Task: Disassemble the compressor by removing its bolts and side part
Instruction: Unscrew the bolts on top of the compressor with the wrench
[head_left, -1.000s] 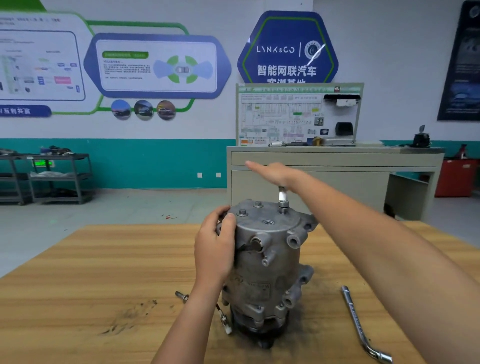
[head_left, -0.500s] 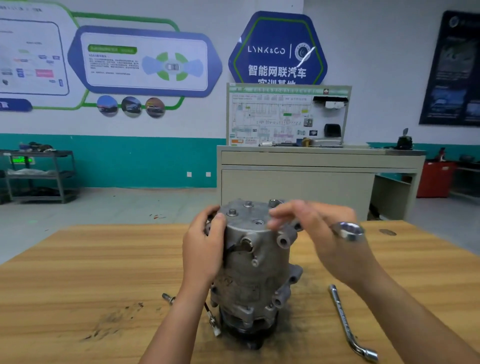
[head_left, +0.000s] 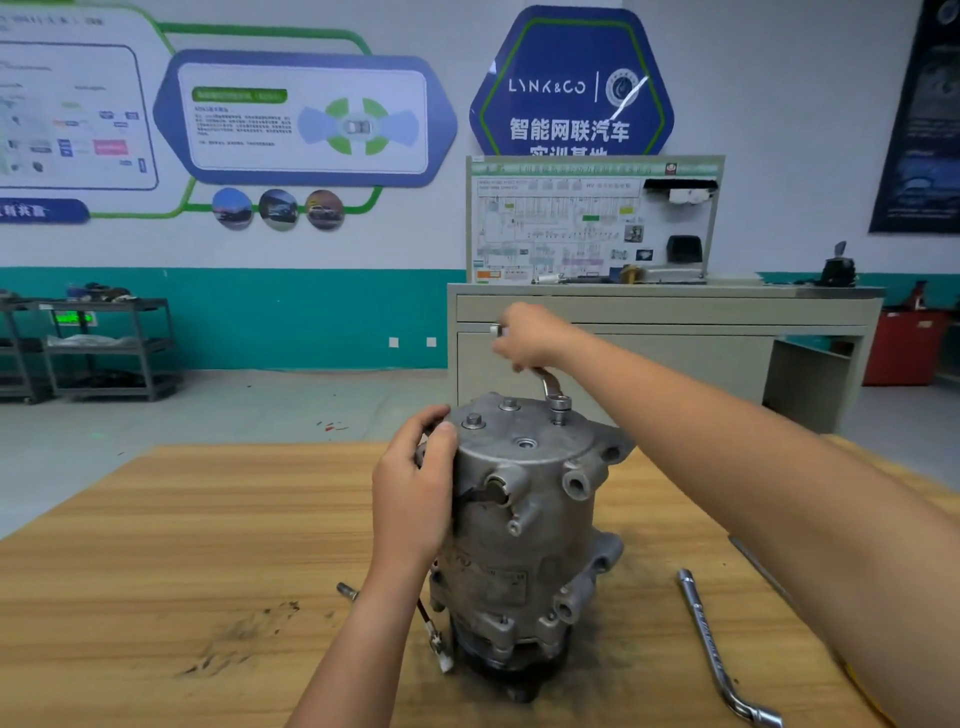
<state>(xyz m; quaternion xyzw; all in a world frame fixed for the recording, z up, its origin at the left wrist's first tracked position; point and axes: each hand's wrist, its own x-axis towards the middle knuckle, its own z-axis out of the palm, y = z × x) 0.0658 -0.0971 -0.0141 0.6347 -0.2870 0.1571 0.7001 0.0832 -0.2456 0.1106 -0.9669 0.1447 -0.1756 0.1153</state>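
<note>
A grey metal compressor (head_left: 524, 535) stands upright on the wooden table (head_left: 156, 571). My left hand (head_left: 415, 493) grips its upper left side. Its top cover (head_left: 524, 441) carries bolts: two seated ones at the back left (head_left: 474, 421) and one raised bolt (head_left: 558, 415) at the back right. A bent wrench (head_left: 551, 387) sits with its socket end on that raised bolt. My right hand (head_left: 530, 335) holds the wrench handle above the compressor.
A second L-shaped socket wrench (head_left: 717, 654) lies on the table to the right of the compressor. A loose bolt (head_left: 347, 591) and a small wire connector (head_left: 441, 654) lie at its left foot. A grey cabinet (head_left: 665, 343) stands behind the table.
My right hand had lifted the wrench off toward me; now it is back over the compressor with the socket on the back-right bolt. The left hand has stayed on the housing.
</note>
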